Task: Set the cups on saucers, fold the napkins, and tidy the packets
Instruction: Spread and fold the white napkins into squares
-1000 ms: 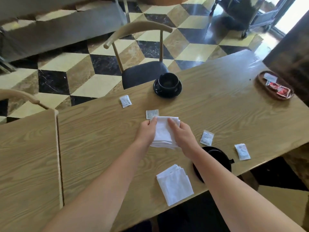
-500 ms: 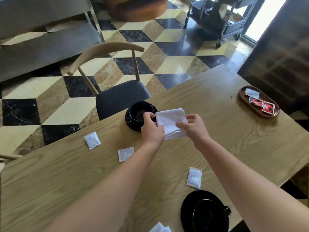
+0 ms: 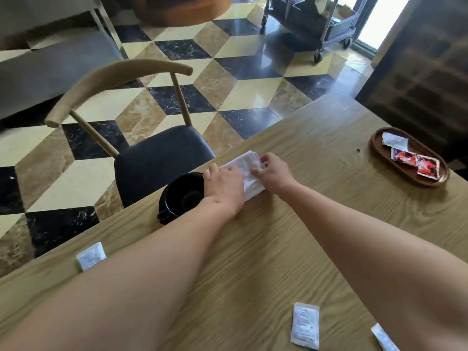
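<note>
Both hands on the folded white cloth napkin [image 3: 249, 171], which lies flat on the light wooden table [image 3: 291, 236] near its far edge, just right of the black cup [image 3: 182, 196] sitting on its black saucer [image 3: 163, 216]. Left hand [image 3: 224, 186] lies palm-down over the napkin's left end, fingers roughly straight, pressing not grasping. Right hand [image 3: 272, 171] has fingertips bent onto the napkin's right edge; looks like a light pinch of the fold. Oval brown wooden tray [image 3: 379, 154] at far right holds one white packet [image 3: 395, 141] and two red sauce packets [image 3: 415, 162]. Loose white paper packets on the table: one at left edge [image 3: 91, 255], one near bottom [image 3: 305, 325], one at the bottom right, cut off by the frame [image 3: 385, 338]. Chair with curved wooden back and black seat [image 3: 162, 158] beyond the table.
</note>
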Demonstrator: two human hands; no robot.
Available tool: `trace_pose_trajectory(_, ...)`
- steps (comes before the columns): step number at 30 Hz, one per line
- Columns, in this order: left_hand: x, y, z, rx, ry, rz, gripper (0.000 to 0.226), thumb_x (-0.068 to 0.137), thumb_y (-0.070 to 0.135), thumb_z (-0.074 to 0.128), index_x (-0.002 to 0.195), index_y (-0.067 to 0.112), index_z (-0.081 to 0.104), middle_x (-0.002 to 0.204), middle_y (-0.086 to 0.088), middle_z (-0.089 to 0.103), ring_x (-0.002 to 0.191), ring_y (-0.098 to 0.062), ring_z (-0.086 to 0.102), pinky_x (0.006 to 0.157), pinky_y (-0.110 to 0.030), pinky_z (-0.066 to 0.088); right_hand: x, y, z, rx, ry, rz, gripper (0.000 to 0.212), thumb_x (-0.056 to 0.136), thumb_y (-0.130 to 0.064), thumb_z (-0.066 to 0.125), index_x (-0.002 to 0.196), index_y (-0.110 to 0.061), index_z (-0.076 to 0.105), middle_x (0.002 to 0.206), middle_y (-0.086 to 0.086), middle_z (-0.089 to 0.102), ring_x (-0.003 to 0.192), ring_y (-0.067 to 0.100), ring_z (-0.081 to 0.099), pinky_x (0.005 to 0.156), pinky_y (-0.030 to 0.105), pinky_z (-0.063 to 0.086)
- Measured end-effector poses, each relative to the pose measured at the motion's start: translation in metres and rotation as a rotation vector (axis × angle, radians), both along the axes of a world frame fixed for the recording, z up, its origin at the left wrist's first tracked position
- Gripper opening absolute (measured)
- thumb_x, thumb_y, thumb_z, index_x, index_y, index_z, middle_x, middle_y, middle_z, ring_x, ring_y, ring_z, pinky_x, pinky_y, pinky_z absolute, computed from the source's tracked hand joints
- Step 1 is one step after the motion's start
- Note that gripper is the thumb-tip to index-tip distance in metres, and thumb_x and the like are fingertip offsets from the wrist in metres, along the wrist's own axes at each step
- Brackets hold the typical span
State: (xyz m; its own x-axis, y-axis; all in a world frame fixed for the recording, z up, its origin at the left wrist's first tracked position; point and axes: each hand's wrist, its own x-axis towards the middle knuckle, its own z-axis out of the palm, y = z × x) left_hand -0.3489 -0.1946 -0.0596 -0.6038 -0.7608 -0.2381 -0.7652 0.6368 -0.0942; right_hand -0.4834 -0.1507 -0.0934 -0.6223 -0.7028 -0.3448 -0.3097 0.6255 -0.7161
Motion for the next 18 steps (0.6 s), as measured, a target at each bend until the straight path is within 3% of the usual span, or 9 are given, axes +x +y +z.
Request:
trace_pose_trajectory(4, -0.005, -0.004, 0.003, -0.126, -0.074, -0.136, 0.034, 0.094, 0.033, 0.056, 0.121, 0.015, 0.065, 0.128, -0.010, 0.055, 0.120, -0.029, 0.046, 0.098, -0.037, 0.038, 0.013, 0.005, -0.003, 0.002, 0.385, 0.127, 0.049, 0.092, -0.034, 0.068, 0.135, -0.014, 0.054, 0.133, 0.011, 0.055, 0.124, 0.032, 0.049, 0.096, 0.040, 0.045)
trace_pose_trajectory(7, -0.005, -0.007, -0.001, -0.084, -0.149, -0.205, 0.054, 0.101, 0.037, 0.046, 0.145, 0.006, 0.046, 0.148, -0.016, 0.044, 0.139, -0.032, 0.037, 0.111, -0.039, 0.035, 0.017, 0.024, -0.004, -0.052, 0.703, 0.392, 0.060, 0.100, -0.041, 0.054, 0.153, -0.020, 0.039, 0.161, 0.006, 0.036, 0.147, 0.028, 0.029, 0.111, 0.044, 0.034)
trace_pose_trajectory(9, -0.003, -0.006, -0.007, 0.022, -0.221, -0.207, 0.067, 0.106, 0.042, 0.032, 0.159, 0.002, 0.018, 0.166, -0.020, 0.017, 0.154, -0.035, 0.015, 0.122, -0.044, 0.021, 0.017, 0.035, -0.013, -0.014, 0.740, 0.590, 0.059, 0.104, -0.040, 0.043, 0.159, -0.025, 0.028, 0.168, 0.003, 0.020, 0.155, 0.022, 0.015, 0.121, 0.044, 0.023)
trace_pose_trajectory(11, -0.004, -0.006, -0.011, 0.109, -0.252, -0.191, 0.071, 0.107, 0.044, 0.022, 0.160, 0.002, 0.000, 0.169, -0.020, -0.001, 0.157, -0.034, 0.003, 0.125, -0.047, 0.012, 0.014, 0.040, -0.025, 0.076, 0.705, 0.672, 0.060, 0.106, -0.038, 0.035, 0.162, -0.029, 0.014, 0.170, -0.001, 0.006, 0.157, 0.018, 0.002, 0.125, 0.047, 0.012)
trace_pose_trajectory(18, -0.017, -0.014, -0.019, 0.254, -0.261, -0.119, 0.073, 0.107, 0.040, 0.028, 0.159, 0.005, -0.011, 0.168, -0.021, -0.010, 0.157, -0.034, -0.003, 0.127, -0.043, 0.004, 0.004, 0.034, -0.041, 0.147, 0.682, 0.704, 0.062, 0.105, -0.046, 0.013, 0.162, -0.026, 0.001, 0.170, -0.005, -0.007, 0.156, 0.011, -0.009, 0.125, 0.051, -0.001)
